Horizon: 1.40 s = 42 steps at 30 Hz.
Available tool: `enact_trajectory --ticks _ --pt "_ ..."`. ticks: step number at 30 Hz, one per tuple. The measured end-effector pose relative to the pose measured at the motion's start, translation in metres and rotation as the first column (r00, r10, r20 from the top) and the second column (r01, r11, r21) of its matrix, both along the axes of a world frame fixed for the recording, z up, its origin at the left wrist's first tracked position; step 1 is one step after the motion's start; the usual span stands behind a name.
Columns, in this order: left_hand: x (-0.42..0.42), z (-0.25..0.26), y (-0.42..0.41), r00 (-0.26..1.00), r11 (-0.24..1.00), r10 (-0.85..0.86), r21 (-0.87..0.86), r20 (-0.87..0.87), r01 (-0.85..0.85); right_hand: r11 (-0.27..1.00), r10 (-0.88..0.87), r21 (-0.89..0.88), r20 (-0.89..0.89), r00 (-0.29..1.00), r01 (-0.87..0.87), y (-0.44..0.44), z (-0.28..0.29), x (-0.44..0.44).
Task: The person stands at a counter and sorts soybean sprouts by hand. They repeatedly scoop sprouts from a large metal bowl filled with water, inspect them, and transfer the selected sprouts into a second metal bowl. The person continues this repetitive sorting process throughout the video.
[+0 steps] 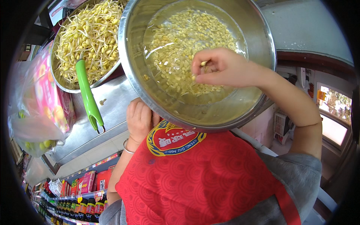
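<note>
A wide stainless steel basin [254,31] holds water with many yellow bean sprout pieces [194,33], most of them short and lying beneath the surface. Over the basin's right half, my right hand [222,67] has its fingers curled around a few bean pieces; one yellow bean shows between fingers and thumb. My left hand [139,119] is curled against the basin's lower left rim, its thumb and fingertips partly hidden, so I cannot tell if it grips the rim. To the left, a metal bowl [70,90] is heaped with long-tailed soybean sprouts [92,39].
A green utensil handle [85,90] leans out of the sprout bowl. Plastic bags with pink packaging [49,90] and green fruit sit left on the steel counter [115,97]. Below are shelves of bottles [81,208]. A red apron [202,180] touches the basin's near side.
</note>
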<state>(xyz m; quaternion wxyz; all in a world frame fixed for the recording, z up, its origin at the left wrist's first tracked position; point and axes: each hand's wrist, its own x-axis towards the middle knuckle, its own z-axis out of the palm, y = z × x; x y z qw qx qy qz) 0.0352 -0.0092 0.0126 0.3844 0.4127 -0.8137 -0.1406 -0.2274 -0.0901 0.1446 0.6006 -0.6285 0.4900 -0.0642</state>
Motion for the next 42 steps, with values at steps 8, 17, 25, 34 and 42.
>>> enact_trajectory --ticks 8,17,25,34,42 --pt "0.000 -0.004 0.000 1.000 1.000 0.005 0.000 -0.007 -0.005 0.898 -0.375 0.426 0.615 0.694 0.108 0.001 0.006 -0.046" --pt "0.003 -0.006 0.003 0.999 1.000 0.012 0.004 0.030 -0.013 0.897 -0.391 0.376 0.431 0.813 0.232 0.002 0.008 -0.045" --pt "0.004 0.000 0.006 0.991 0.994 0.027 0.113 -0.127 -0.013 0.941 -0.077 0.339 0.200 0.977 0.005 -0.006 -0.010 -0.029" --pt "0.026 0.067 0.005 0.952 0.988 -0.154 -0.063 -0.265 0.142 0.888 0.246 -0.315 -0.289 0.925 -0.335 -0.002 -0.026 -0.029" --pt "-0.009 0.090 -0.010 0.861 0.898 -0.422 -0.264 -0.283 0.353 0.590 0.334 -0.547 -0.504 0.796 -0.594 0.009 -0.053 -0.009"
